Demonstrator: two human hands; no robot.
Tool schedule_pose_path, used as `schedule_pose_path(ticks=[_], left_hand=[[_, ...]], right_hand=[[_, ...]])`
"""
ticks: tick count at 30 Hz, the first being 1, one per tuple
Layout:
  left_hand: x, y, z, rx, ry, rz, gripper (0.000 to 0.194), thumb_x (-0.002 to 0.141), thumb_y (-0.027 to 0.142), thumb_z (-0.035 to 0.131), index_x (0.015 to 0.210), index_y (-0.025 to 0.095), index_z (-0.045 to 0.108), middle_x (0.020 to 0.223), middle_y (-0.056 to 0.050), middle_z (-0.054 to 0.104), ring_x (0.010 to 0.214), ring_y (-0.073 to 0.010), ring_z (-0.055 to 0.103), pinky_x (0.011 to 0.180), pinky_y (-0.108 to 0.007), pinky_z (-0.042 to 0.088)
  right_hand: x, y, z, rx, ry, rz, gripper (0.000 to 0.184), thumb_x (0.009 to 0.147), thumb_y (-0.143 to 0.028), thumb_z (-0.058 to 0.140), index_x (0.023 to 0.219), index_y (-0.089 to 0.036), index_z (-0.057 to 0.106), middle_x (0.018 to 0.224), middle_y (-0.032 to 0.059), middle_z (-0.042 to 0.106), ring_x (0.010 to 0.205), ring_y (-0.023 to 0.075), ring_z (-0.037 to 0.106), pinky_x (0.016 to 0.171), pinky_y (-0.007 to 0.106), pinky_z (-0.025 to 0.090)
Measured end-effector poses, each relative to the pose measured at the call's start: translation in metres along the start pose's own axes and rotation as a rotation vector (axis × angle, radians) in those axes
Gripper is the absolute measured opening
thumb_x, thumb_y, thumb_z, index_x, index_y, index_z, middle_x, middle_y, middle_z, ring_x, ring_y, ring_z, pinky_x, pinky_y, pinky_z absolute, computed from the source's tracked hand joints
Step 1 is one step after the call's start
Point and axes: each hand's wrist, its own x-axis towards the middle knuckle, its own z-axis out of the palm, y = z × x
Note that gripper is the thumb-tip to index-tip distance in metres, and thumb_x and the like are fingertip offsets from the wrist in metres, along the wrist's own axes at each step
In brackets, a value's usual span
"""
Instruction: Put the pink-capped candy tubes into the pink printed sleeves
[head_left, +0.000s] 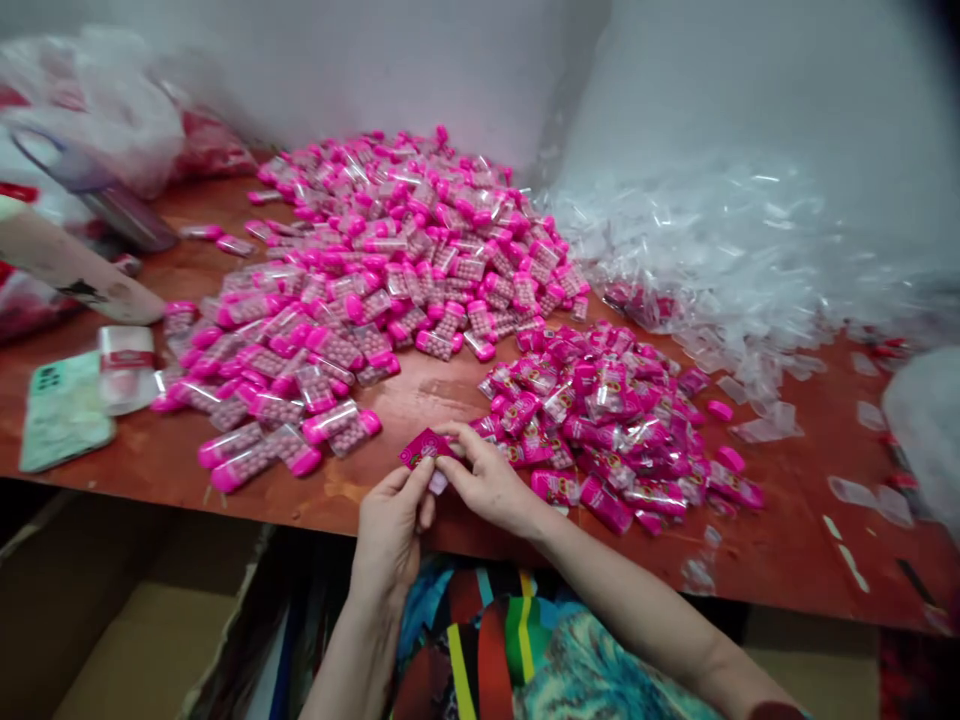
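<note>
Magenta sleeve (pixel 420 444), film perhaps, pinched by left hand (pixel 391 512), right hand (pixel 486 478); grip lightly, edges square; pink-capped tubes (pixel 326 345), eleven o'clock.

Medium brightness, cool diffuse light, source out of frame. Packet (pixel 426 447) in the grip: colour clear, fine print soft. Left hand (pixel 384 530) and right hand (pixel 487 482) readable, only soft shading. Dull sheen on tabletop (pixel 427 388) just beyond the grip. Strong white glints on clear plastic pieces (pixel 705 250) far right of it, outlines washing together. Bags (pixel 112 110) far left smeared, stretched by wide lens. Deep shadow below table edge, nearer than grip. Black corner, upper far right.
</note>
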Motion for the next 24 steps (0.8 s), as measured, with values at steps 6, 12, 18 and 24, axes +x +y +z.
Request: schedule_pose_path(ticks=[6,12,18,24], left_hand=[[0.023,0.015,-0.012,-0.084,0.167,0.076,0.043,0.057,0.044,0.085,0.052,0.015,0.055,0.037,0.005,0.044,0.038,-0.0048,0.035,0.04,-0.019,0.02],[0.017,0.032,-0.05,-0.093,0.173,0.052,0.033,0.061,0.037,0.083,0.058,0.014,0.059,0.041,0.005,0.047,0.039,-0.0068,0.037,0.042,-0.022,0.027],[0.014,0.034,-0.08,-0.06,0.346,0.143,0.028,0.065,0.032,0.08,0.06,0.016,0.058,0.045,0.004,0.055,0.042,-0.0079,0.044,0.044,-0.021,0.031],[0.023,0.022,-0.065,-0.057,0.31,0.14,0.025,0.068,0.031,0.08,0.065,0.015,0.061,0.048,0.002,0.059,0.044,-0.009,0.048,0.047,-0.022,0.035]], right_hand=[[0.034,-0.013,0.019,-0.253,-0.092,-0.154,0.031,0.096,-0.013,0.045,0.125,-0.019,0.054,0.098,0.0053,0.069,0.088,0.0171,0.066,0.081,0.031,0.049],[0.063,-0.013,0.039,-0.418,-0.302,-0.223,0.026,0.098,-0.02,0.047,0.123,-0.021,0.055,0.105,0.0062,0.068,0.096,0.019,0.064,0.084,0.031,0.046],[0.096,-0.01,0.053,-0.672,-0.281,-0.071,0.019,0.1,-0.026,0.043,0.102,-0.015,0.059,0.107,0.0132,0.066,0.101,0.0233,0.06,0.089,0.037,0.044],[0.103,-0.001,0.057,-0.656,-0.241,-0.011,0.015,0.097,-0.024,0.047,0.1,-0.014,0.057,0.098,0.0113,0.065,0.09,0.0217,0.06,0.081,0.034,0.046]])
